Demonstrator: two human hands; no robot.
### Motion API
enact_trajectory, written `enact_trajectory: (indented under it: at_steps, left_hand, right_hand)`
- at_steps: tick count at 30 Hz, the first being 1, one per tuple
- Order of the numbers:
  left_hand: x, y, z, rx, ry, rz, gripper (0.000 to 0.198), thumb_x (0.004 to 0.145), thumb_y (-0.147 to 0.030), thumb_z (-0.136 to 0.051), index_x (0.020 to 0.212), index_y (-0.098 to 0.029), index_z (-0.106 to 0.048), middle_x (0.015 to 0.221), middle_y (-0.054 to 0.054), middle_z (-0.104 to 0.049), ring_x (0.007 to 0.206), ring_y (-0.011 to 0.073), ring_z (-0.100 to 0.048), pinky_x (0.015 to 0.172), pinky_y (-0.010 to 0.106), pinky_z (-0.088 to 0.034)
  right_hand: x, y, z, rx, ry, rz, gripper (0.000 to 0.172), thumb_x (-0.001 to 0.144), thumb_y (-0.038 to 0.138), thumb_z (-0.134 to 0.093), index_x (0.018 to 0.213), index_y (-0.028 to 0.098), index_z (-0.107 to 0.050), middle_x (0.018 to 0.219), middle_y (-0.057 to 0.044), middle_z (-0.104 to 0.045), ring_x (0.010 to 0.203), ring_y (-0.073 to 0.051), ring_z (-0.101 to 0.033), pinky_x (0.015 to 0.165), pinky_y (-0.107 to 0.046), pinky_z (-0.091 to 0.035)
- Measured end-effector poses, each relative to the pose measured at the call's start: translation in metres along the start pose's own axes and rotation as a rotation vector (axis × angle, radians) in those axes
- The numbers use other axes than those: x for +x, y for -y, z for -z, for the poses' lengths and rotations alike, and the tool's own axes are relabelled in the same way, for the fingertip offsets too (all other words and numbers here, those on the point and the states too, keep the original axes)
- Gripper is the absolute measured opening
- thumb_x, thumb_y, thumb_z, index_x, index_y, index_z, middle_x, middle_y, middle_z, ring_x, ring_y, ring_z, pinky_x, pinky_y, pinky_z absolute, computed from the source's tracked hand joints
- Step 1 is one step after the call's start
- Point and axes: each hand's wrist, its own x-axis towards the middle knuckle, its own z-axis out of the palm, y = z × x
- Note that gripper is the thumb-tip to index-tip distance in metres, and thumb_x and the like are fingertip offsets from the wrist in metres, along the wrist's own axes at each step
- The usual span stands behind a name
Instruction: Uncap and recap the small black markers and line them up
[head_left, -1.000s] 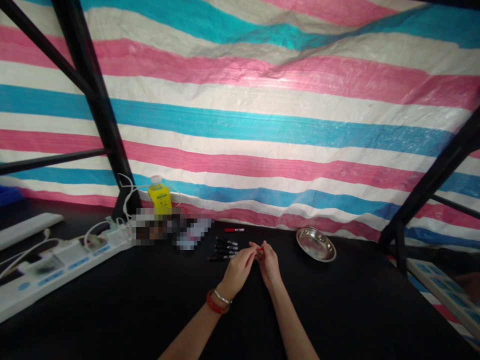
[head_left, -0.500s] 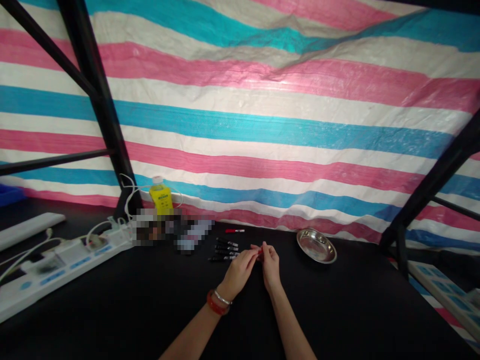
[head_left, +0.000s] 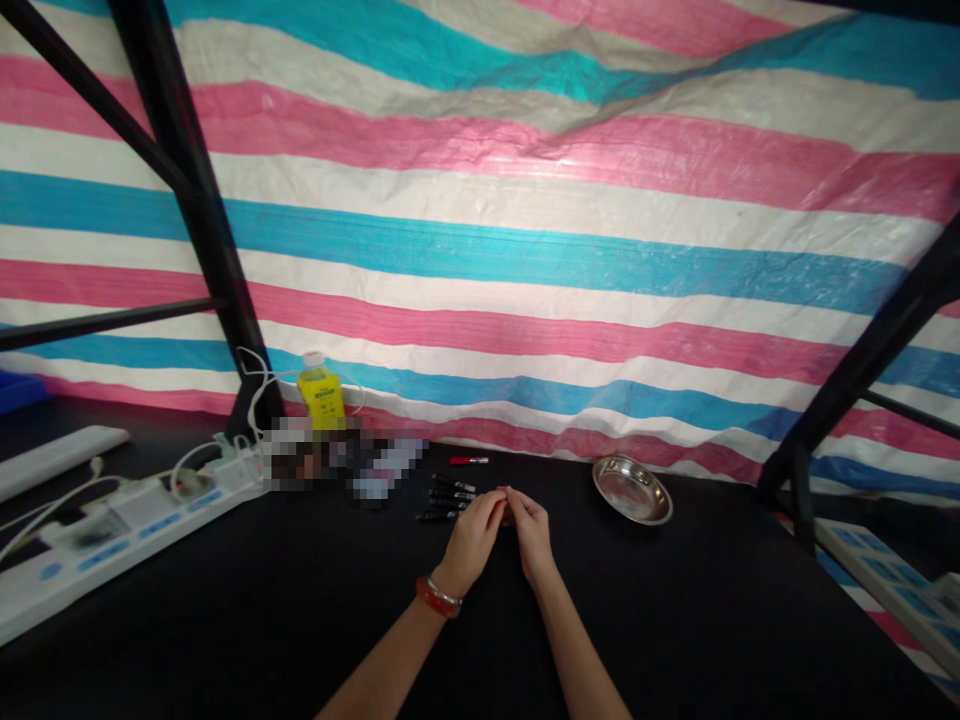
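My left hand (head_left: 472, 537), with a red bangle (head_left: 439, 597) and a silver bangle on its wrist, meets my right hand (head_left: 530, 537) above the black table. The fingertips of both are pinched together; whatever lies between them is hidden. Just left of my left hand, several black marker pens (head_left: 452, 492) lie side by side, partly covered by its fingers. A red marker pen (head_left: 469, 460) rests behind them, apart from the hands. To the right of my right hand is a round, shallow metal dish (head_left: 634, 490).
A bottle of yellow liquid (head_left: 321, 395) stands at the back left, near a blurred-out patch (head_left: 307, 455). White power strips (head_left: 135, 530) with plugs and cables run along the left. Black frame posts (head_left: 202, 230) flank the table, and a striped plastic sheet (head_left: 525, 250) hangs behind.
My hands have drawn closer together, and the right hand has shifted slightly left, its fingers now curled in more. The pens and the dish have stayed put.
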Motion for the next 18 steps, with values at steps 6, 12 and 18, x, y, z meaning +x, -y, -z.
enact_trajectory:
  at_steps: [6,12,18]
  left_hand:
    - [-0.001,0.004,-0.004,-0.02,-0.002,0.025,0.018,0.089,-0.022,-0.042,0.1,-0.02,-0.056,0.093,0.004,-0.066,0.084,0.0152,-0.064,0.076,0.03,-0.055]
    - [0.003,0.0,0.003,0.074,0.031,0.026,0.035,0.087,-0.03,-0.048,0.121,-0.021,-0.044,0.127,0.011,-0.049,0.103,0.0195,-0.058,0.082,0.034,-0.053]
    - [0.029,0.009,0.017,0.343,-0.015,0.003,0.032,0.087,-0.033,-0.046,0.116,-0.021,-0.052,0.128,0.014,-0.048,0.113,0.0277,-0.05,0.09,0.044,-0.045]
  right_hand:
    - [0.004,0.0,0.004,0.217,0.052,-0.123,0.031,0.057,0.035,-0.077,0.079,0.013,-0.072,0.057,0.0,-0.062,0.047,-0.008,-0.046,0.048,-0.022,-0.037]
    - [0.01,-0.002,0.007,0.41,-0.04,-0.259,0.026,0.055,0.024,-0.078,0.078,0.017,-0.069,0.068,-0.003,-0.068,0.05,-0.01,-0.055,0.049,-0.022,-0.044]
    - [0.02,0.0,0.024,0.536,-0.032,-0.224,0.007,0.068,0.027,-0.07,0.074,0.024,-0.067,0.078,0.001,-0.07,0.048,-0.008,-0.052,0.051,-0.023,-0.045]
